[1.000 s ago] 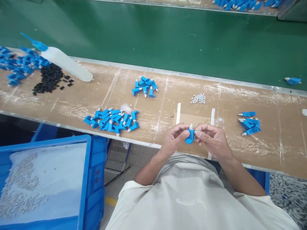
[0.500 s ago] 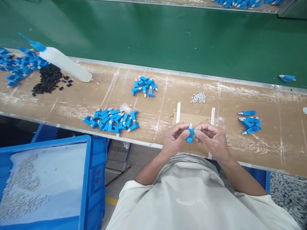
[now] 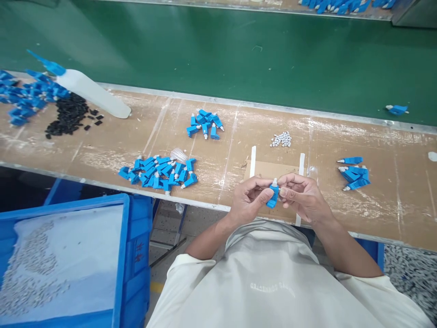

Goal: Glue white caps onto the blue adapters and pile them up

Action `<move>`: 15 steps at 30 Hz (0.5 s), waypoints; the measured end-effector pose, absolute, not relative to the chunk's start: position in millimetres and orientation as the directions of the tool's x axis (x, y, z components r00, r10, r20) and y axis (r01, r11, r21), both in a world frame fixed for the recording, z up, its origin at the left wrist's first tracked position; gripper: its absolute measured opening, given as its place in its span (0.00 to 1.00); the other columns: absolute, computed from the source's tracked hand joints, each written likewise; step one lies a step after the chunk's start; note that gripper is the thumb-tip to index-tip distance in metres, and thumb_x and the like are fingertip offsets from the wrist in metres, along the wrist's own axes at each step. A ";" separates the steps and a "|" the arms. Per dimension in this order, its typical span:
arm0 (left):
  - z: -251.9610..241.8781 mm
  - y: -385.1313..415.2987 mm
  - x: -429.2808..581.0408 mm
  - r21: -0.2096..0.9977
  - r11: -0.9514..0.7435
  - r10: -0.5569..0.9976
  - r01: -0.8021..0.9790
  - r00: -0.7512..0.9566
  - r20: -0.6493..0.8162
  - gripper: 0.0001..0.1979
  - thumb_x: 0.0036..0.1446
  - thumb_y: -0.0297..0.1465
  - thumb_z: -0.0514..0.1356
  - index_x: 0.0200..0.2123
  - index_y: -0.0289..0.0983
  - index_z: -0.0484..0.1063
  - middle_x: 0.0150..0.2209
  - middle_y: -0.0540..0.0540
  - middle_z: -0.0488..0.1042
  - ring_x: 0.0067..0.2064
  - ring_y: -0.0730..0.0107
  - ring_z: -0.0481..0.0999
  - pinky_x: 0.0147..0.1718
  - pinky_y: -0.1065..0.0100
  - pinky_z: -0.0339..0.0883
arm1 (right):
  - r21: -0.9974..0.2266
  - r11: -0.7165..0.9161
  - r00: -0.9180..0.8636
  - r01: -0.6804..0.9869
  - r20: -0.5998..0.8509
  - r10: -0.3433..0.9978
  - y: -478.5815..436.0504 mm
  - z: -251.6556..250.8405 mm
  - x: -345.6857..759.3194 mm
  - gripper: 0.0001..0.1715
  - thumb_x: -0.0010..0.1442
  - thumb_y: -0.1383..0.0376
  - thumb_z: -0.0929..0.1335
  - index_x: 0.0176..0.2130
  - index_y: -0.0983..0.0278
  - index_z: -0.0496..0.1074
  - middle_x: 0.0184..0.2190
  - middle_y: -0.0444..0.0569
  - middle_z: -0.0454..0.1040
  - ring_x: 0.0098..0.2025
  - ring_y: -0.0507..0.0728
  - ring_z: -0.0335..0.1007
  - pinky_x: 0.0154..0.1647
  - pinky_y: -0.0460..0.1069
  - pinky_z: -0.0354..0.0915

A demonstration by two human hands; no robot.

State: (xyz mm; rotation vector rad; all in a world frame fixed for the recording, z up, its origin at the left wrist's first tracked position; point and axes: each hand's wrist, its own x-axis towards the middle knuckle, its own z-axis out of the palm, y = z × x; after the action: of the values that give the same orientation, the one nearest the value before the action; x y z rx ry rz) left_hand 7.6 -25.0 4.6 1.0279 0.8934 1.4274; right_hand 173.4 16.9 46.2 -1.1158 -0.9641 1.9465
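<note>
Blue connector (image 3: 272, 196) was tilted slightly & drawn closer in between left hand (image 3: 250, 199) & right hand (image 3: 303, 198); fingertips were closed tighter round it.

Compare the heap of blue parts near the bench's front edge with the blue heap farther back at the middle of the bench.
The front heap holds many more pieces than the back heap, and it spreads wide along the bench edge, while the back heap is a tight cluster. A clear plastic bit rests against the front heap; none shows by the back one. Both are made up of the same blue pieces with white tips, like the piece held between the left hand and right hand.
</note>
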 end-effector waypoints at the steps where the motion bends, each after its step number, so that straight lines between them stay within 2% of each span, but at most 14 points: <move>1: 5.7 -24.9 7.4 0.936 -0.110 0.993 -0.335 -0.006 0.114 0.15 0.61 0.44 0.66 0.41 0.37 0.80 0.31 0.49 0.72 0.29 0.76 0.72 0.26 0.74 0.67 | -0.836 -0.511 -0.415 -0.199 -0.401 0.817 17.3 46.9 174.0 0.25 0.39 0.56 0.85 0.32 0.64 0.78 0.23 0.41 0.73 0.22 0.48 0.69 0.17 0.41 0.70; 11: 11.1 -27.3 8.0 0.937 -0.136 0.985 -0.321 0.056 0.163 0.15 0.63 0.43 0.65 0.42 0.37 0.79 0.31 0.49 0.73 0.28 0.76 0.73 0.25 0.74 0.67 | -0.812 -0.546 -0.478 -0.206 -0.403 0.780 14.5 48.1 174.9 0.26 0.43 0.55 0.84 0.34 0.63 0.74 0.25 0.40 0.72 0.22 0.47 0.69 0.16 0.40 0.67; 13: 10.4 -24.4 3.1 0.954 -0.167 0.981 -0.249 0.055 0.186 0.16 0.63 0.44 0.64 0.43 0.37 0.79 0.32 0.47 0.76 0.28 0.75 0.74 0.26 0.73 0.68 | -0.828 -0.528 -0.457 -0.186 -0.403 0.793 15.7 48.1 174.8 0.27 0.42 0.54 0.84 0.34 0.63 0.74 0.25 0.40 0.71 0.22 0.48 0.68 0.15 0.40 0.67; 15: 8.6 -12.5 -9.9 0.972 -0.230 0.973 -0.055 -0.009 0.230 0.15 0.64 0.43 0.63 0.44 0.38 0.79 0.35 0.46 0.78 0.31 0.73 0.76 0.30 0.71 0.71 | -0.864 -0.483 -0.399 -0.141 -0.397 0.827 16.9 48.0 177.4 0.28 0.41 0.53 0.84 0.35 0.63 0.75 0.24 0.41 0.71 0.23 0.49 0.68 0.15 0.40 0.67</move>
State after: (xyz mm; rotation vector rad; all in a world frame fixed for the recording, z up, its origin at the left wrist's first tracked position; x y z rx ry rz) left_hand -9.9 -12.5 8.6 1.3341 1.0500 1.4055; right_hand 177.4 16.9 48.0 -1.1528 -1.0204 1.9388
